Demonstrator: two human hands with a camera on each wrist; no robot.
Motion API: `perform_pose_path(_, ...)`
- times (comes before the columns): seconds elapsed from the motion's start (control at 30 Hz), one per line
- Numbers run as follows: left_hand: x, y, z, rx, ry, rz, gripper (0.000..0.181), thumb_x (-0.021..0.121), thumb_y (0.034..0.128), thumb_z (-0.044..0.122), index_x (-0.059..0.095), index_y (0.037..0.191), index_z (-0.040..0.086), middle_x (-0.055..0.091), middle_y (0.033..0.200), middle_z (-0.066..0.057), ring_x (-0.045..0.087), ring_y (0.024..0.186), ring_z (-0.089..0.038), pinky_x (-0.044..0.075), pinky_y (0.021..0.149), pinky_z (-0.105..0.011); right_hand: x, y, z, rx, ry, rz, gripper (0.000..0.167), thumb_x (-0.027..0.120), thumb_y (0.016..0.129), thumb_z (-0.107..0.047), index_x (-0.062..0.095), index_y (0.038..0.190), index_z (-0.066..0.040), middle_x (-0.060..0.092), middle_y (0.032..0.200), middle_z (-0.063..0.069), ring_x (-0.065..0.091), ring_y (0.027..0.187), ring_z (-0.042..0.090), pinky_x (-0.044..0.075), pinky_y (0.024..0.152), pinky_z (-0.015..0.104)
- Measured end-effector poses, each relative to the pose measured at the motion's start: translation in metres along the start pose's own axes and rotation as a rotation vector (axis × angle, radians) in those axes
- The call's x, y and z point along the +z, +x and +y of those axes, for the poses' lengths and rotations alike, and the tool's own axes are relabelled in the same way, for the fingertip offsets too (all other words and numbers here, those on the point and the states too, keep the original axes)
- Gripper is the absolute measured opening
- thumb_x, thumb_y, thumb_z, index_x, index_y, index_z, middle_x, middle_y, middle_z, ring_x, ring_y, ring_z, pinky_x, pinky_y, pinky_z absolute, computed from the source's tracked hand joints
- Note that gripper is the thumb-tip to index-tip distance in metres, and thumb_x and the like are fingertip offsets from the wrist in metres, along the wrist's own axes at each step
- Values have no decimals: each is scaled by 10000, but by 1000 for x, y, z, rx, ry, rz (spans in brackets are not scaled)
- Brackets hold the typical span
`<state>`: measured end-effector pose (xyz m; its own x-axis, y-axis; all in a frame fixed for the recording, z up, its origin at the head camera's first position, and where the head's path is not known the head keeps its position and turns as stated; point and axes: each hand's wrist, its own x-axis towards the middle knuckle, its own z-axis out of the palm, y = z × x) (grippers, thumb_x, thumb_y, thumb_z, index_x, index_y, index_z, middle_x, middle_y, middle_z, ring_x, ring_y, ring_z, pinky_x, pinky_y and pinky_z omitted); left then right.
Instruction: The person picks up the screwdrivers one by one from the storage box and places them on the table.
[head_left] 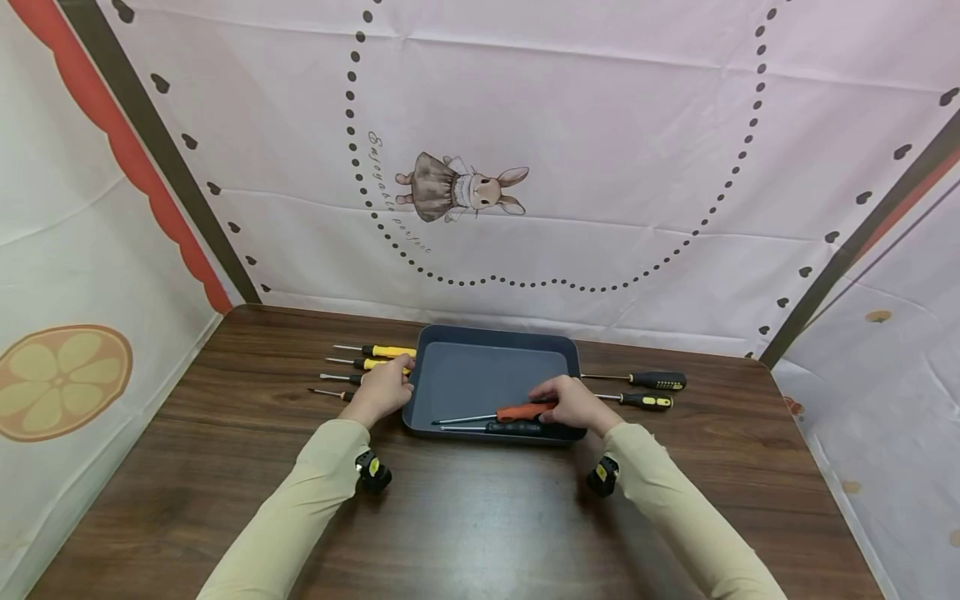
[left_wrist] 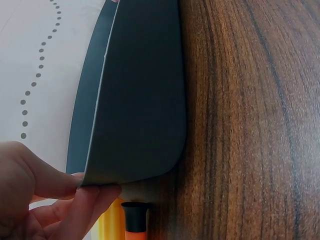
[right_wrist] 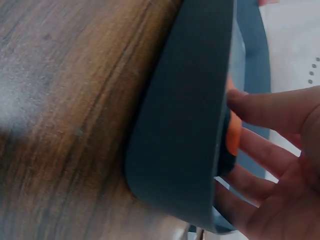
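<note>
A dark grey tray (head_left: 487,358) lies flat on the table. My left hand (head_left: 384,388) pinches its left side; in the left wrist view the thumb and fingers (left_wrist: 75,205) hold the rim near a corner. Inside the tray's front right, my right hand (head_left: 572,403) grips the orange handle of a screwdriver (head_left: 517,412), its shaft pointing left. Beside it, nearer the front wall, lies a black-handled screwdriver (head_left: 510,428). The right wrist view shows the thumb and fingers around the orange handle (right_wrist: 233,132), partly hidden by the tray wall.
Left of the tray, several screwdrivers (head_left: 393,352) lie in a row, their handles partly behind my left hand. Two black-and-yellow screwdrivers (head_left: 657,381) lie to the right, shafts toward the tray. A patterned cloth wall (head_left: 637,167) stands behind the wooden table (head_left: 480,517).
</note>
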<state>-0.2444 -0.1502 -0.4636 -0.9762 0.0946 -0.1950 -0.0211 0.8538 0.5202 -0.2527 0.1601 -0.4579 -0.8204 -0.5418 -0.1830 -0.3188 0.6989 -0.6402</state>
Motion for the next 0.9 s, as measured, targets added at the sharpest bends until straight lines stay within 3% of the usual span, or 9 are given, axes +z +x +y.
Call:
perform_pose_path(0.23, 1, 0, 0, 2, 2, -1, 350, 554, 839, 42, 504, 1183, -1, 546, 807, -72, 492, 665, -193, 383, 571, -286, 10, 2, 3, -3, -48, 43, 365, 676, 705, 86, 686, 1036, -67, 648, 1043, 99, 584, 925, 231, 477, 747, 353)
perform_pose_path(0.57, -2, -1, 1, -4, 5, -3, 329, 537, 843, 36, 507, 1168, -3, 563, 832, -88, 508, 686, -206, 395, 621, -326, 18, 5, 4, 7, -112, 94, 367, 643, 737, 102, 684, 1046, -92, 643, 1047, 92, 577, 947, 233, 473, 785, 382)
perform_pose_path(0.77, -1, -2, 2, -1, -4, -12, 311, 546, 842, 35, 506, 1147, -9, 561, 832, -93, 504, 674, -203, 395, 586, -303, 12, 1, 7, -31, -44, 73, 334, 668, 750, 60, 678, 1058, -71, 646, 1037, 101, 583, 911, 225, 475, 736, 353)
perform_pose_path(0.9, 0, 0, 2, -18, -5, -14, 331, 549, 851, 49, 501, 1175, 0, 570, 866, -99, 513, 701, -209, 404, 606, -309, 4, -2, 10, -49, 66, 53, 319, 678, 766, 17, 671, 1074, -67, 642, 1047, 102, 571, 862, 182, 463, 688, 298)
